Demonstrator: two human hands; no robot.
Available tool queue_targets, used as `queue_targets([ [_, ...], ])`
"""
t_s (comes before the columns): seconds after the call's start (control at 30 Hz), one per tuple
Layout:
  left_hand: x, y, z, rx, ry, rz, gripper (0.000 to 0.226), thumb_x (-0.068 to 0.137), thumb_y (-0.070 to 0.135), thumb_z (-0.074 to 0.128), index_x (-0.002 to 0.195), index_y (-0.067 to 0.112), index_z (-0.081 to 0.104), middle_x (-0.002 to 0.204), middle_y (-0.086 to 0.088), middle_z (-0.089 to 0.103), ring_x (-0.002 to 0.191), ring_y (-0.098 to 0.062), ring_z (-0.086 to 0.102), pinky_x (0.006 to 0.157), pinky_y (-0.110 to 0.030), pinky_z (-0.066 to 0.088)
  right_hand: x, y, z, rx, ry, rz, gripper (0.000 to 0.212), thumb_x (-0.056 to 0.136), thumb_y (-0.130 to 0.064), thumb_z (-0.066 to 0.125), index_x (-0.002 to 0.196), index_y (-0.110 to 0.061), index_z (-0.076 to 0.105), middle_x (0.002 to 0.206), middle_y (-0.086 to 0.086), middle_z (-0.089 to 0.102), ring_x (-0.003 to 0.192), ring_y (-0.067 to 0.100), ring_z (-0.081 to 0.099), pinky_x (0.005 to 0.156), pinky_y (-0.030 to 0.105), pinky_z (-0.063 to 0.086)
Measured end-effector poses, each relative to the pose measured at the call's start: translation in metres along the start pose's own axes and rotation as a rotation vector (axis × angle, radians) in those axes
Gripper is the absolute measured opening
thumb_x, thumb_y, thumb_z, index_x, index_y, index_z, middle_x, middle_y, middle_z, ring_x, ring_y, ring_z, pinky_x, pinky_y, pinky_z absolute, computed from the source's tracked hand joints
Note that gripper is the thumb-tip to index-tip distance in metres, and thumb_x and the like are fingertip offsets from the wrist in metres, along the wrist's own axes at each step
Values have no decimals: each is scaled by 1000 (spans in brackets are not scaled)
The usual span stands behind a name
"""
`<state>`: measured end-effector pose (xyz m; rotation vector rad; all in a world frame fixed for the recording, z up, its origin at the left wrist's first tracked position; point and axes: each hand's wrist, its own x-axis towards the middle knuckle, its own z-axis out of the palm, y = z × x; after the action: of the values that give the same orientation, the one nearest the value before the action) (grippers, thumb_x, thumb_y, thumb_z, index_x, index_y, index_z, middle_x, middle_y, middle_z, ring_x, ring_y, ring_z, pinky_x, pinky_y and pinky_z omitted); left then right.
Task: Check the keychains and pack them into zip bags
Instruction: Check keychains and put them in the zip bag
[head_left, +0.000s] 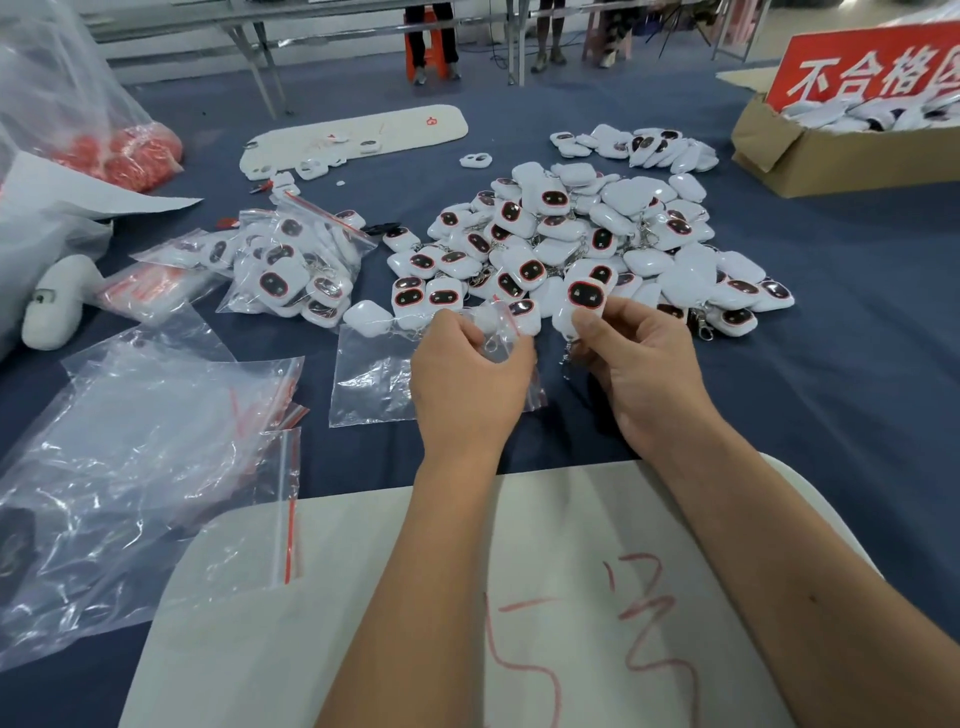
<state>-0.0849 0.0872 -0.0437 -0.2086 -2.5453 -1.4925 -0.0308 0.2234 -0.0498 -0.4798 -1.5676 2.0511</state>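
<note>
Pinching keychain (584, 304) in right fingers (597, 325) beside zip bag (374, 379).

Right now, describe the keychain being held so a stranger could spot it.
Find the big pile of white keychains on the blue table. At its near edge, the right hand pinches one keychain, lifted off the pile, dark face up.

The scene is viewed from 1 head-worn wide-angle camera, aimed forward and down, close over the blue table (831, 364), floor glimpsed beyond.
</note>
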Motion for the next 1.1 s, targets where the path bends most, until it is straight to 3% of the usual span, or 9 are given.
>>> queue_targets([
  [0.17,2,-2,-4,-100,-14,3,18,81,19,69,70,12,58,61,6,57,56,-8,48,57,-18,39,-8,-4,7,-66,-138,-54,21,111,-16,50,107,2,59,86,12,78,75,22,74,72,29,60],
  [0.33,1,-1,-6,-190,-20,-15,21,83,13,68,65,8,59,56,4,54,50,-7,42,51,-14,37,-21,-6,10,-412,-289,-125,10,106,-16,59,114,-18,54,68,2,70,51,11,54,51,21,45],
  [0.43,1,1,-10,-277,60,-77,4,83,14,71,80,14,69,62,2,63,54,-6,53,56,-15,44,-24,-7,14,-583,-295,-207,3,101,-20,69,102,-20,66,61,-1,68,55,9,60,59,29,49],
  [0.53,2,2,-16,-322,118,-39,11,81,10,72,89,17,68,59,4,61,57,-9,58,63,-21,50,-24,-2,15,-641,-298,-267,4,98,-22,72,97,-19,73,61,7,65,59,21,59,66,39,51],
  [0.7,-4,8,-21,-252,53,171,10,80,6,71,84,14,66,54,-3,58,52,-15,55,58,-20,47,-26,1,11,-494,-265,-335,11,95,-10,76,97,-18,69,76,-2,73,64,9,65,64,25,51],
  [0.8,-5,8,-21,-248,48,213,8,83,6,70,81,13,67,52,-1,57,52,-15,54,57,-23,47,-26,0,9,-490,-388,-367,24,98,2,65,107,-18,74,85,-5,75,67,7,66,68,23,51],
  [0.93,-5,10,-25,-269,190,246,11,84,7,70,74,11,67,50,5,53,49,-10,49,54,-20,42,-29,-1,14,-624,-580,-264,35,103,1,55,104,-26,78,68,4,63,48,12,48,52,28,43],
  [1.03,-5,11,-26,-211,375,207,17,84,8,70,68,11,63,47,8,46,48,-13,46,51,-13,33,-34,-5,15,-506,-282,-415,23,104,-17,62,92,-18,80,64,3,67,48,18,47,48,29,38],
  [1.1,-5,11,-26,-217,422,170,20,84,6,68,67,11,61,47,10,43,49,-11,46,51,-10,33,-31,-7,11,-515,-24,-507,36,107,-29,55,84,-12,76,64,9,64,58,30,54,55,38,42],
])
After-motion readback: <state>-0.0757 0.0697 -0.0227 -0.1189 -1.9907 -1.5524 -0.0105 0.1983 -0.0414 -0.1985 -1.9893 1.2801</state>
